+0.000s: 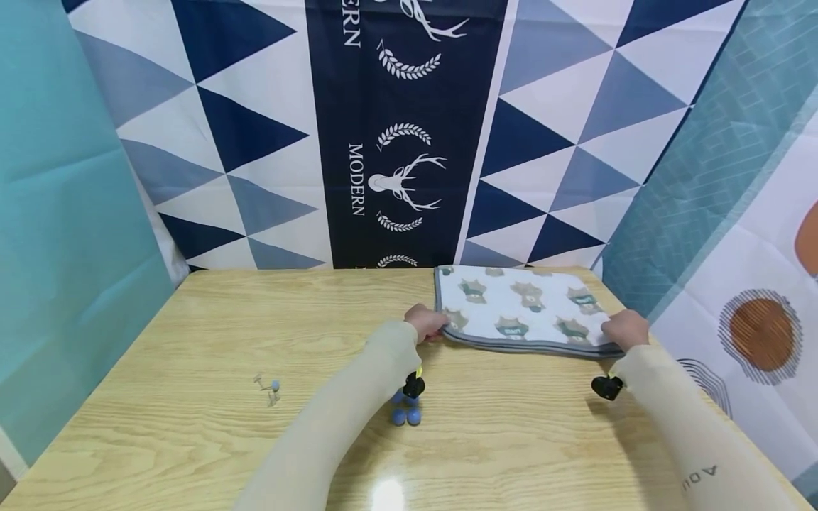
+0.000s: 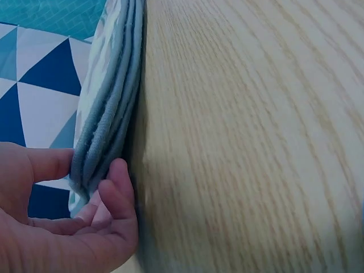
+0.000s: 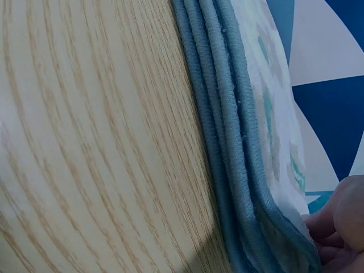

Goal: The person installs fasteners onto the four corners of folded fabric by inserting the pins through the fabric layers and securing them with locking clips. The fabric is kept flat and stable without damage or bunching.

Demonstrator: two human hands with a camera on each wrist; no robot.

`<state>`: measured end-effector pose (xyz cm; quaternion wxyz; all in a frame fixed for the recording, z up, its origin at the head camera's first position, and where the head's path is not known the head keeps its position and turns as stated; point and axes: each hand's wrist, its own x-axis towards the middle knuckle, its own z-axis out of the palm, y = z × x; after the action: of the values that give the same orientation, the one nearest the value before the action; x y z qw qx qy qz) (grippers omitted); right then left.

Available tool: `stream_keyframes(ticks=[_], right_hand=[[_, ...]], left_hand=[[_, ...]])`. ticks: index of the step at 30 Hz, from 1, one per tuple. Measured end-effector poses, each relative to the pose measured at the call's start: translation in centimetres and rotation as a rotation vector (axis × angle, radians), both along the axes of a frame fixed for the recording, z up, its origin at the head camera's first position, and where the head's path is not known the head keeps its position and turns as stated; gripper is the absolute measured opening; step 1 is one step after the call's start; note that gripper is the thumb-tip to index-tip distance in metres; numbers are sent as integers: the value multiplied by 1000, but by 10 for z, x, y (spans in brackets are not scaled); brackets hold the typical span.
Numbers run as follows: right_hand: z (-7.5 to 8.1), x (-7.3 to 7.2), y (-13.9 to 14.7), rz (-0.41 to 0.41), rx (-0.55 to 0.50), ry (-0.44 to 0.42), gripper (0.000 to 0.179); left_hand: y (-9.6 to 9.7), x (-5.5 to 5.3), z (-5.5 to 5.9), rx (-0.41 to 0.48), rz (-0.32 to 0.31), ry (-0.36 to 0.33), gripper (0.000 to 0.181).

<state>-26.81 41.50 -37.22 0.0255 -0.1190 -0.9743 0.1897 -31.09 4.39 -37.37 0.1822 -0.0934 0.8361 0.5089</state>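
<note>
When viewed from the head, note the folded blanket [image 1: 517, 309] right of frame centre on the tabletop [image 1: 498, 440], pinched at both lower corners by fingers [image 2: 118, 200] of left hand [image 1: 426, 321] and right hand [image 1: 626, 329].

The head view was bright and fairly even, with a white glare patch near the bottom edge of the wooden tabletop [image 1: 511, 440] and a soft shadow just left of the right sleeve [image 1: 696, 433]. Both wrist views were dimmer and bluish; the print on the folded cloth [image 3: 278, 125] looked blurred in the right one, and the wood grain bowed toward the outer edges.
</note>
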Motion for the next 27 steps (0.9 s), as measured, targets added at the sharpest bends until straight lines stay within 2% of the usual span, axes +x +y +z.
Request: stream_keyframes(ticks=[3,7,9,14,19,27], right_hand=[[-6,-5,6,-19,23,12,23],[-5,-6,5,-32,41,-7,50],[0,-3,-2,-31,33,-24,51],[3,3,-11,-34,14,1,50],[3,5,-19,-69,-60,-12,50],[2,-1,-29,-132,-181,-37,50]], left_hand=[[-3,-1,-5,36,14,-2,19],[-8,0,-6,92,23,-14,17],[-12,1,-4,114,24,-18,15],[-20,4,4,149,24,-31,12],[-28,5,7,171,26,-28,14],[-39,3,3,222,50,-38,28]])
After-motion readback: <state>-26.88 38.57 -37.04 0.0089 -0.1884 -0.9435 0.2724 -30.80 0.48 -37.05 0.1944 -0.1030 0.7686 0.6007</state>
